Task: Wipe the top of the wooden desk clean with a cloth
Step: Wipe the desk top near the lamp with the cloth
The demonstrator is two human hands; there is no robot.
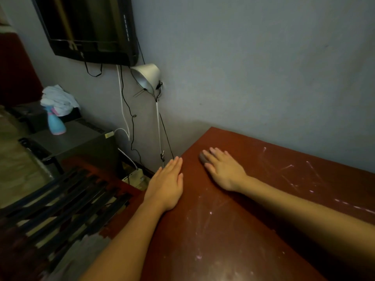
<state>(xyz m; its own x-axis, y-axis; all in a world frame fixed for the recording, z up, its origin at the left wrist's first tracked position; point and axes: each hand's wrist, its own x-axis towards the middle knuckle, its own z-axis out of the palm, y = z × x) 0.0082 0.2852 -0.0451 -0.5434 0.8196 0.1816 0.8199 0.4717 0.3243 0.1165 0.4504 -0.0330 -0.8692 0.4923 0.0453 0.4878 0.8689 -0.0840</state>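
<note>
Red-brown wood fills the view: the desk [223, 240] shows pale streaks [292, 175] on its right side. The right hand [224, 169] lies near the far left corner, straight fingers pressing a small grey cloth [202, 157] onto the top. The left hand [166, 185] rests flat at the desk's left edge, fingers straight, holding nothing

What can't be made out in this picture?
Head view:
- Cloth: mostly hidden under the right hand; its size is unclear.
- Wooden desk: right and near parts cut off by the frame edges.
- Television: top cut off by the upper edge.
- Spray bottle: blurred, label unreadable.
</note>
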